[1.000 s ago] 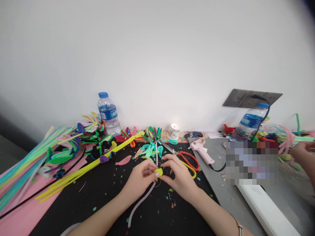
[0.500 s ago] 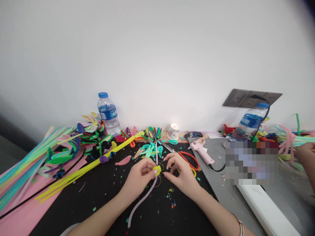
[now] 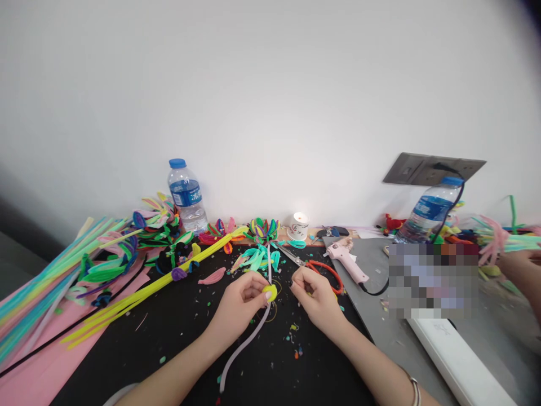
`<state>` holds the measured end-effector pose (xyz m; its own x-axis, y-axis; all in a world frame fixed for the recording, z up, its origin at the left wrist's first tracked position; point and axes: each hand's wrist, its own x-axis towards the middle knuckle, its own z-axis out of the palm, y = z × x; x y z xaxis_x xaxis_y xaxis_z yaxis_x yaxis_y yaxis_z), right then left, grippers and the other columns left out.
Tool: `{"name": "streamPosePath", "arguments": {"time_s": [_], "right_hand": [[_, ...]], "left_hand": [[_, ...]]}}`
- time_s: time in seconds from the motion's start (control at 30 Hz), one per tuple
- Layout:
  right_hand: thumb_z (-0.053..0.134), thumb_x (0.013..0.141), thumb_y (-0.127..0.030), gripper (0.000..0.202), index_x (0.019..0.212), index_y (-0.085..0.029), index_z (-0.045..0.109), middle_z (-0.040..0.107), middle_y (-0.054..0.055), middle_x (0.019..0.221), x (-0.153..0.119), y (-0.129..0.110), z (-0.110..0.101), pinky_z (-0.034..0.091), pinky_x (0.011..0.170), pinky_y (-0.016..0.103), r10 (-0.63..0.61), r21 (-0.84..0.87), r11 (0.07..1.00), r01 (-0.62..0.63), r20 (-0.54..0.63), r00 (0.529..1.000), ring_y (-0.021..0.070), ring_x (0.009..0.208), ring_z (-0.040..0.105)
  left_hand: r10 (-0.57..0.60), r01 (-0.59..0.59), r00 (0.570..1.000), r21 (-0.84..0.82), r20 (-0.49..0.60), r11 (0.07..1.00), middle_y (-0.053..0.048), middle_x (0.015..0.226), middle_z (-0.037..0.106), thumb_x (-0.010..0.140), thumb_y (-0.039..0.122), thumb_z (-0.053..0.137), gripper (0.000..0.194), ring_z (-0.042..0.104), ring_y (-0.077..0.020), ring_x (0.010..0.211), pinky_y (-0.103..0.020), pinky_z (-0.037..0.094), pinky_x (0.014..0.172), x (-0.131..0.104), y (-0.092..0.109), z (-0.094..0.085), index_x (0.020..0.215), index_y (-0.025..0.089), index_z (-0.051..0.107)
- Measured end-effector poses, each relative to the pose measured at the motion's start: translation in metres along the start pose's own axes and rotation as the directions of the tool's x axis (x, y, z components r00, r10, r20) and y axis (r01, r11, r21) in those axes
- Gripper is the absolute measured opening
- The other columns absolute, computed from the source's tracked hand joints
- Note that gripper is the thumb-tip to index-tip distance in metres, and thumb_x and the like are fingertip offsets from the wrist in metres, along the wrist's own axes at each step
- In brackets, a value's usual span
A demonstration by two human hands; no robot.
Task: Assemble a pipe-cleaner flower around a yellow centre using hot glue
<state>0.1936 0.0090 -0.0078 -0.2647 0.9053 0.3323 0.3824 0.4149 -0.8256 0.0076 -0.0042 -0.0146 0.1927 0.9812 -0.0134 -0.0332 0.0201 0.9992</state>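
Pinched between the thumb and fingers of my left hand (image 3: 247, 296) is a small coil of yellow pipe cleaner (image 3: 271, 292). My right hand (image 3: 315, 292) is a short way to its right, apart from the coil, with fingers curled closed. A bit of yellow shows at those fingers, but I cannot tell whether they grip it. A pale pipe cleaner (image 3: 244, 345) curves past the yellow coil down the black mat (image 3: 203, 338). Beyond my right hand lie scissors with red-orange handles (image 3: 327, 273). Teal looped petals (image 3: 260, 258) and one pink petal (image 3: 212, 276) lie behind my left hand.
Long yellow pipe cleaners (image 3: 139, 299) and a multicoloured bundle (image 3: 46, 276) lie left. Bottles (image 3: 186, 194) (image 3: 431, 211), a paper cup (image 3: 298, 226) and a corded pink glue gun (image 3: 349, 262) stand or lie behind. Another person's hand (image 3: 522, 273) is at right.
My right hand has closed its fingers, which were apart, and moved slightly right, away from the coil. My left hand has stayed in place with the yellow coil.
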Motion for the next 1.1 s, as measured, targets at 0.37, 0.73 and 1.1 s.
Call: {"name": "streamPosePath", "arguments": {"time_s": [0.37, 0.73, 1.1], "right_hand": [[0.048, 0.085, -0.044, 0.032, 0.067, -0.019, 0.043, 0.042, -0.005, 0.058, 0.0037, -0.0017, -0.0016, 0.035, 0.042, 0.02, 0.259, 0.493, 0.818, -0.296, 0.144, 0.955, 0.0083, 0.045, 0.04], [0.057, 0.081, -0.035, 0.023, 0.07, -0.019, 0.043, 0.042, -0.007, 0.051, 0.0032, -0.0007, -0.0049, 0.029, 0.044, 0.019, 0.251, 0.433, 0.849, -0.303, 0.173, 0.952, 0.0076, 0.045, 0.035], [0.06, 0.079, -0.033, 0.037, 0.057, -0.02, 0.034, 0.035, -0.009, 0.046, 0.0023, 0.0049, -0.0034, 0.018, 0.041, 0.02, 0.238, 0.465, 0.831, -0.304, 0.196, 0.951, 0.0052, 0.041, 0.027]], "left_hand": [[-0.006, 0.006, 1.0, -0.008, -0.014, 1.0, 0.0, 0.072, 0.059, 0.07, 0.026, 0.068, 0.015, 0.056, -0.0139, 0.066, -0.025, 0.046, 0.061, 0.0004, 0.0001, -0.0001, 0.077, 0.017, 0.058], [-0.014, 0.014, 1.0, -0.025, -0.005, 1.0, 0.0, 0.073, 0.059, 0.07, 0.025, 0.068, 0.016, 0.056, -0.0136, 0.066, -0.026, 0.046, 0.062, 0.0002, -0.0009, -0.0001, 0.079, 0.017, 0.058], [-0.011, 0.011, 1.0, -0.028, -0.005, 1.0, 0.0, 0.072, 0.059, 0.071, 0.022, 0.067, 0.013, 0.056, -0.0126, 0.065, -0.024, 0.046, 0.061, -0.0002, -0.0006, -0.0001, 0.078, 0.017, 0.058]]}}
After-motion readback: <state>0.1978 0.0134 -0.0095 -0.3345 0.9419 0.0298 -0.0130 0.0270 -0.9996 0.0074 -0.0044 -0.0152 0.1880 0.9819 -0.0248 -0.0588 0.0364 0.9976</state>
